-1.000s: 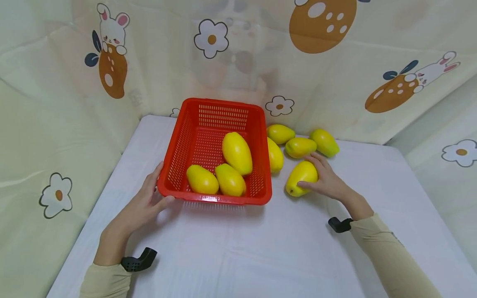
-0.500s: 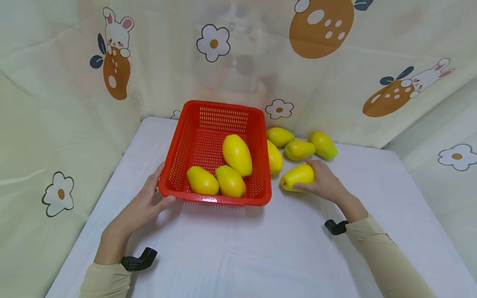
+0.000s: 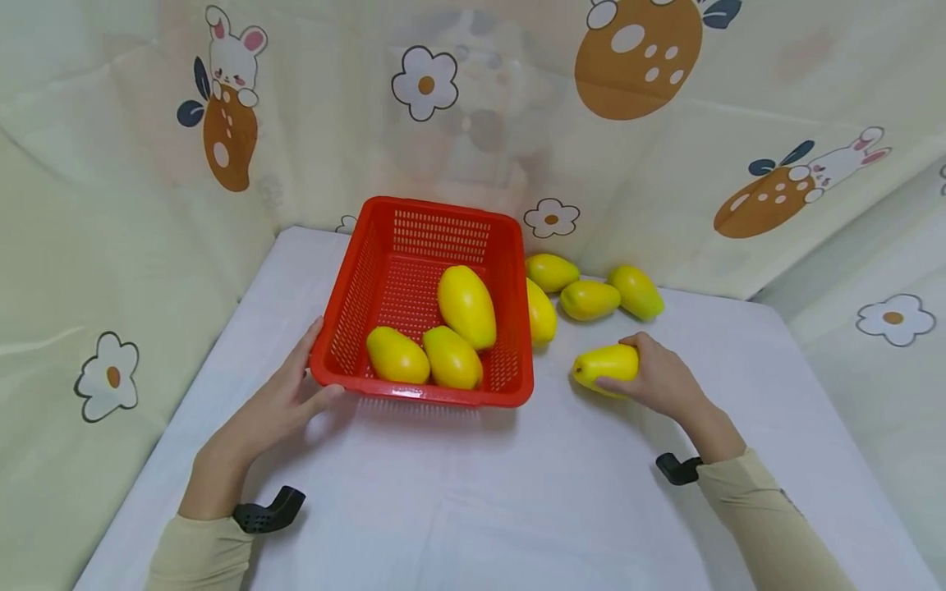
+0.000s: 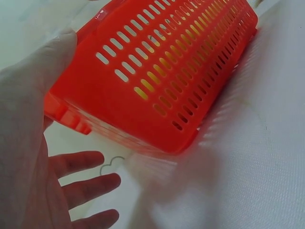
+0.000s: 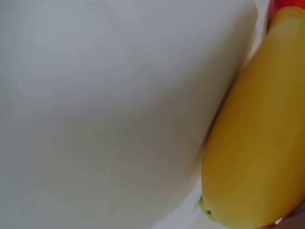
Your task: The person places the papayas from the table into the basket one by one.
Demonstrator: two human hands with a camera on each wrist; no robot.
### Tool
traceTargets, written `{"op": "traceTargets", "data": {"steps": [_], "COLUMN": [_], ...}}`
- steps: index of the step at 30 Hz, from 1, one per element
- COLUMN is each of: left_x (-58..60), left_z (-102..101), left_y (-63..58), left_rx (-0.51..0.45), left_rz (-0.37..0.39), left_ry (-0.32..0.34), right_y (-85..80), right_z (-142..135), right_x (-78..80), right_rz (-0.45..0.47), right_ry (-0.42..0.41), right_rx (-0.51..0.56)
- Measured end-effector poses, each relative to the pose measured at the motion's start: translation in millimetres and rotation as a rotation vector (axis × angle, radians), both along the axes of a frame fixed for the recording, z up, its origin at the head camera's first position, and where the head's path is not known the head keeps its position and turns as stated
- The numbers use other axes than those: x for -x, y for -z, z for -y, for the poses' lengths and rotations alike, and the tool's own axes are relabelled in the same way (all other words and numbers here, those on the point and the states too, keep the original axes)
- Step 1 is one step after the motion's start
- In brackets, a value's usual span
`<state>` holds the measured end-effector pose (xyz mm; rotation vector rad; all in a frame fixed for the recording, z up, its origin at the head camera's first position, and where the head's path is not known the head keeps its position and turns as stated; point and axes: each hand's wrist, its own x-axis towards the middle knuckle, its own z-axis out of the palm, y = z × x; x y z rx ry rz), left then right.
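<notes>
A yellow mango-like fruit (image 3: 608, 368) is in my right hand (image 3: 665, 379), which grips its right end just over the table. The right wrist view shows this fruit (image 5: 259, 129) large, with a small stem mark at its lower end; little of the hand shows there. My left hand (image 3: 272, 414) touches the front left corner of a red plastic basket (image 3: 421, 394). In the left wrist view the thumb lies along the basket's rim (image 4: 81, 33), and several fingers reach out straight below it; the index finger is mostly hidden. Inside the basket lie three yellow fruits (image 3: 467, 308).
Right of the basket several more yellow fruits (image 3: 590, 300) lie on the white-covered table (image 3: 458, 492). One is partly hidden by the basket's right wall. A printed curtain (image 3: 325, 115) hangs close behind the basket and along both sides.
My right hand has turned the fruit sideways, its stem end now pointing left. Over the last half second hand and fruit shifted slightly right and nearer. The left hand stays at the basket.
</notes>
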<state>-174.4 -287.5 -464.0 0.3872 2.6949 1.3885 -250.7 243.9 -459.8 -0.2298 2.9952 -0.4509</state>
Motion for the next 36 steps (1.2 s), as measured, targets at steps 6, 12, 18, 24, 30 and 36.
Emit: {"op": "traceTargets", "data": {"steps": [6,12,18,24,30,36], "left_x": [-0.8,0.1,1.6,-3.9,2.8,2.7], "left_z": [1,3,2,-3,2,2], "left_y": [-1.0,-4.3,-3.6,-16.9,-1.7,-1.8], "left_rx": [-0.009,-0.004,-0.022,-0.052,-0.027,-0.024], "left_rz": [0.001,0.009,0.014,0.034,0.018,0.021], "left_ry": [0.008,0.009,0.014,0.018,0.01,0.004], "right_y": [-4.5,-18.7,-18.2,0.1,6.7,2.3], "right_z": [2,2,-4,-12,-9,-4], "right_x": [-8.5,-27.0,-39.2,-40.0,-46.7,-47.6], "right_rz": [0.031,0.048,0.046,-0.086,-0.072,-0.044], "right_ry": [-0.019,-0.201,-0.219,-0.168,-0.124,-0.165], "right_rx": [0.0,-0.044,0.009,0.024,0.13,0.213]}}
